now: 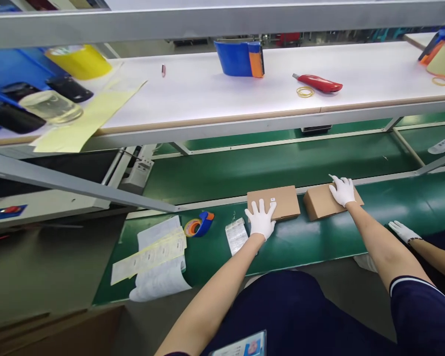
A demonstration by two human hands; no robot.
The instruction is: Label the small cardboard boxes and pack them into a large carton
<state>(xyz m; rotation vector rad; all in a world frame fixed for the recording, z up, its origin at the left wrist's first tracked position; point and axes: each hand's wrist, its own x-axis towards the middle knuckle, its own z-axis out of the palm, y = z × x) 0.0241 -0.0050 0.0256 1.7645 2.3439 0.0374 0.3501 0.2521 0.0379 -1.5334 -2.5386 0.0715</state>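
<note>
White gloves cover both of my hands. My left hand (260,219) lies with spread fingers on the front of a brown cardboard box (286,200) that bears a small white label. To its right, my right hand (342,191) rests over the top of a second cardboard box (319,201), its fingers stretched out and apart. Both boxes sit on the green work surface (282,249), with a gap between them. A silvery sheet of labels (236,235) lies just left of my left hand, partly behind my forearm.
A blue tape dispenser (203,223) and printed label sheets (152,257) lie at the left. On the white shelf (193,94) are a red utility knife (319,83), rubber bands (305,92) and another dispenser (239,59). A co-worker's gloved hand (403,231) is at the right.
</note>
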